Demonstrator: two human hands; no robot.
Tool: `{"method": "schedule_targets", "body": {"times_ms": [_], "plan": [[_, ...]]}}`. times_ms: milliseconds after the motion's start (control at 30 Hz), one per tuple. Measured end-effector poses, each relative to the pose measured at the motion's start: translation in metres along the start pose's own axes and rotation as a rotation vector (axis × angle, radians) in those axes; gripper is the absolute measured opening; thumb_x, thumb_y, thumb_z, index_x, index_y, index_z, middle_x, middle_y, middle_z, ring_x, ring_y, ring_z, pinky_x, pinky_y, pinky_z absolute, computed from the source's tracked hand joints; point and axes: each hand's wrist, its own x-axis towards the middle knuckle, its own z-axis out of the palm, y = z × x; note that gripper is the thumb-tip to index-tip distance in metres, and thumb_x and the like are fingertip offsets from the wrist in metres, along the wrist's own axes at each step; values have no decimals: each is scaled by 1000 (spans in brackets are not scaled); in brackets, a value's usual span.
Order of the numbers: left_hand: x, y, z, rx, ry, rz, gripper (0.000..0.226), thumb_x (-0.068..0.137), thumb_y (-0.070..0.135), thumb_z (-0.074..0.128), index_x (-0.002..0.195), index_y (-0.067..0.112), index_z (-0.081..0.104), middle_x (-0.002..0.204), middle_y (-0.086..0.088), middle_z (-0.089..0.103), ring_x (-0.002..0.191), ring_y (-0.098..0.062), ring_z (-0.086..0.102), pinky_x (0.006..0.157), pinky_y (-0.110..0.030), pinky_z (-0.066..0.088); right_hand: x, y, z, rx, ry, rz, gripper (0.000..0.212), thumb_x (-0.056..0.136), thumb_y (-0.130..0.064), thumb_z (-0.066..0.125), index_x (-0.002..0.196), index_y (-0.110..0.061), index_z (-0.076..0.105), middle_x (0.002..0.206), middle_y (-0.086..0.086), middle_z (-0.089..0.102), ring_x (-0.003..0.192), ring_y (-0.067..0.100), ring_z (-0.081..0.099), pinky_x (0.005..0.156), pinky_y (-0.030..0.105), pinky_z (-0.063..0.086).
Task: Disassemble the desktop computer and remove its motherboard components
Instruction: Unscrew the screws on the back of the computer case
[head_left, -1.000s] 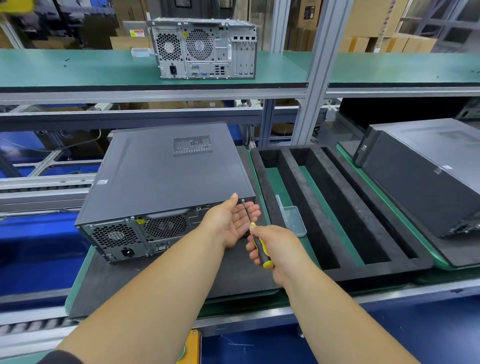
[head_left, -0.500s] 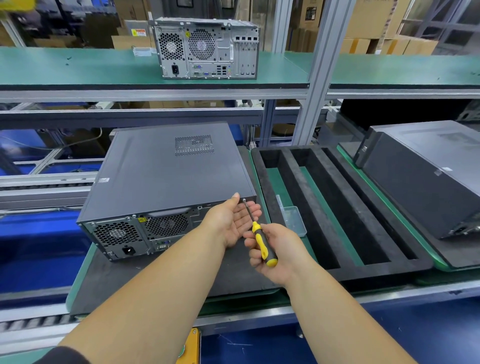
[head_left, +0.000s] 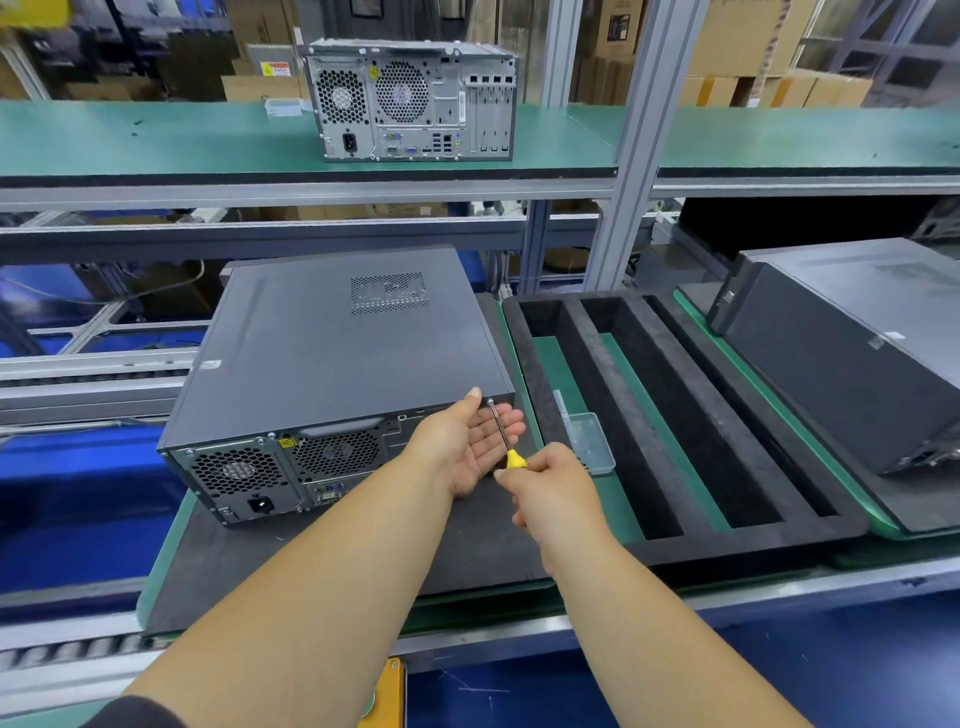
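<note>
The desktop computer (head_left: 332, 364) was laid on its side on a dark mat (head_left: 291, 566), its rear panel of fan grilles and ports turned toward the viewer. A screwdriver (head_left: 506, 441) with a yellow handle was gripped in the right hand (head_left: 550, 488), fingers curled round the handle, and its thin metal shaft was angled up to the case's rear top corner, where the tip was set against a screw (head_left: 490, 401). The left hand (head_left: 467, 447) was held open just beneath that corner, palm up and fingers relaxed, cupped under the shaft; nothing was grasped in it.

Just to the right of the computer, a black foam tray (head_left: 691, 540) with long channels was seen, and a small clear plastic box (head_left: 589, 441) was rested in its nearest channel. A second dark computer case (head_left: 852, 358) was placed well over on the right. Up on the green shelf (head_left: 156, 140), a third computer (head_left: 410, 101) was stood with its bare metal back shown.
</note>
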Motion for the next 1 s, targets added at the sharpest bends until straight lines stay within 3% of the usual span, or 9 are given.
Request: {"method": "schedule_targets", "body": {"times_ms": [100, 200, 300, 433, 633, 767, 867, 1000], "plan": [[0, 0, 1, -2, 2, 3, 43, 100, 36, 46, 101, -3, 66, 89, -14, 75, 77, -22, 74, 59, -27, 59, -1, -7, -1, 217, -117, 214, 20, 86, -32, 62, 86, -11, 59, 69, 6, 59, 46, 15, 49, 44, 23, 39], [-2, 1, 1, 1, 15, 8, 43, 101, 35, 46, 103, -3, 66, 91, -14, 75, 80, -23, 74, 59, -27, 59, -2, -11, -10, 496, -285, 406, 34, 93, -29, 49, 82, -3, 67, 62, 9, 59, 43, 14, 49, 41, 22, 41], [-2, 0, 3, 5, 28, 15, 43, 101, 36, 46, 102, -2, 66, 90, -14, 75, 79, -22, 74, 58, -27, 59, -3, -10, -14, 523, -330, 371, 30, 95, -26, 53, 87, -1, 69, 65, 9, 62, 46, 14, 53, 44, 23, 44], [-3, 0, 5, -6, 29, 15, 42, 101, 35, 46, 99, -2, 66, 88, -14, 75, 76, -22, 74, 61, -27, 60, -3, -10, -11, 407, -248, 333, 25, 91, -31, 65, 90, -6, 68, 69, 6, 63, 49, 14, 61, 47, 25, 49], [-5, 2, 6, -10, 34, -5, 42, 101, 35, 46, 103, -2, 65, 89, -14, 75, 77, -21, 74, 57, -26, 58, 1, -9, -10, 439, -233, 384, 28, 83, -30, 75, 101, -12, 63, 75, 5, 54, 45, 9, 48, 43, 22, 43], [-6, 3, 8, -17, 69, -21, 43, 100, 37, 48, 103, -1, 67, 90, -13, 75, 77, -21, 74, 56, -27, 58, -3, -12, -13, 567, -340, 433, 32, 89, -37, 62, 86, -5, 64, 64, 6, 51, 46, 12, 43, 43, 22, 39], [-7, 3, 11, -10, 123, -40, 42, 98, 39, 50, 99, 1, 69, 87, -10, 76, 75, -19, 74, 60, -27, 58, -4, -14, -16, 618, -397, 434, 31, 96, -28, 49, 93, -1, 63, 65, 8, 54, 47, 12, 44, 45, 22, 39], [-7, 2, 15, -39, 169, -22, 40, 97, 38, 53, 95, 1, 67, 77, -8, 75, 71, -18, 72, 59, -25, 56, -5, -13, -14, 525, -343, 405, 25, 92, -27, 63, 88, -3, 67, 65, 6, 61, 48, 15, 57, 45, 23, 47]]}}
